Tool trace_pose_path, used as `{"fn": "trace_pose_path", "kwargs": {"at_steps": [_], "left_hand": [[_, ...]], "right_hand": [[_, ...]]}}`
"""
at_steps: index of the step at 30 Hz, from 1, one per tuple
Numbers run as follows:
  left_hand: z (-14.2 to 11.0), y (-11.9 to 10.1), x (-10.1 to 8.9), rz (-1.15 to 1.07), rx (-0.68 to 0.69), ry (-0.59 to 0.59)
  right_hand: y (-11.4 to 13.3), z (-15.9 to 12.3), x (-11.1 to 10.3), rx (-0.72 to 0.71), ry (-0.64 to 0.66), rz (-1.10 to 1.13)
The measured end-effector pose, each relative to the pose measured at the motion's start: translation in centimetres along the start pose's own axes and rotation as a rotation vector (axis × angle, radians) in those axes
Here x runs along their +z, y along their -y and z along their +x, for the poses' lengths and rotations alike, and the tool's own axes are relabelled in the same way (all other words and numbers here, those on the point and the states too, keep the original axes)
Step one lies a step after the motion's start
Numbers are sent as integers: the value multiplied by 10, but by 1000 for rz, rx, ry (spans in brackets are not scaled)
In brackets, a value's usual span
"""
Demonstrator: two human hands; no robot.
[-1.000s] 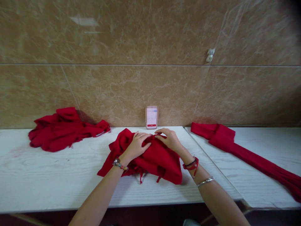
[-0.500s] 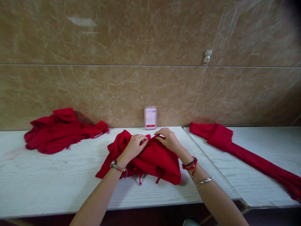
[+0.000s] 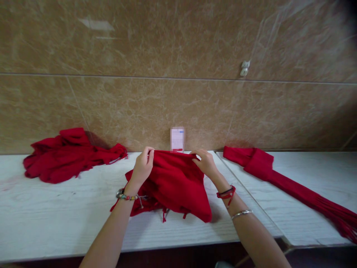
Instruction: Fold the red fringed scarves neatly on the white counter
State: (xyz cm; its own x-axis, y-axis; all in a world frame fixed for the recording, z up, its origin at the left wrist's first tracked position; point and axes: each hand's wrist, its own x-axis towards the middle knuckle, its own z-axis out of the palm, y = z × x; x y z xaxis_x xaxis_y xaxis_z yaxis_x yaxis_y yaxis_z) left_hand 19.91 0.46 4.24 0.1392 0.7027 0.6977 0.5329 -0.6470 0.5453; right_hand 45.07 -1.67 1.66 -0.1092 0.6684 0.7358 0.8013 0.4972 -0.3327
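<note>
A red fringed scarf (image 3: 178, 182) lies bunched in front of me, its far edge lifted and stretched between my hands. My left hand (image 3: 144, 163) pinches that edge at its left end, thumb and fingers closed on the cloth. At the right end, my right hand (image 3: 205, 162) grips the same edge between thumb and fingers. The near part of the scarf rests in loose folds, with a few tassels hanging toward me.
On the left lies a crumpled red scarf (image 3: 64, 156). A folded red scarf (image 3: 259, 163) stretches across the right side, its fringe toward the front. Behind my hands a phone (image 3: 177, 138) leans on the tiled wall (image 3: 134, 108). The white table (image 3: 69, 223) has a seam at right.
My hands have moved apart, the left one leftward. The scarf's far edge, gathered before, is now drawn fairly straight between them and raised in front of the phone's bottom.
</note>
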Motion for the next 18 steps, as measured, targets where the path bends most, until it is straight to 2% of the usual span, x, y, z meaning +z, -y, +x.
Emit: {"fn": "trace_pose_path", "kwargs": {"at_steps": [4, 10, 18], "left_hand": [[9, 18, -12, 37, -61, -87], [10, 28, -11, 89, -78, -21], [10, 40, -27, 325, 22, -190]], "right_hand": [[0, 1, -3, 44, 65, 157], [5, 1, -2, 85, 257, 406], [1, 3, -7, 68, 186, 395]]}}
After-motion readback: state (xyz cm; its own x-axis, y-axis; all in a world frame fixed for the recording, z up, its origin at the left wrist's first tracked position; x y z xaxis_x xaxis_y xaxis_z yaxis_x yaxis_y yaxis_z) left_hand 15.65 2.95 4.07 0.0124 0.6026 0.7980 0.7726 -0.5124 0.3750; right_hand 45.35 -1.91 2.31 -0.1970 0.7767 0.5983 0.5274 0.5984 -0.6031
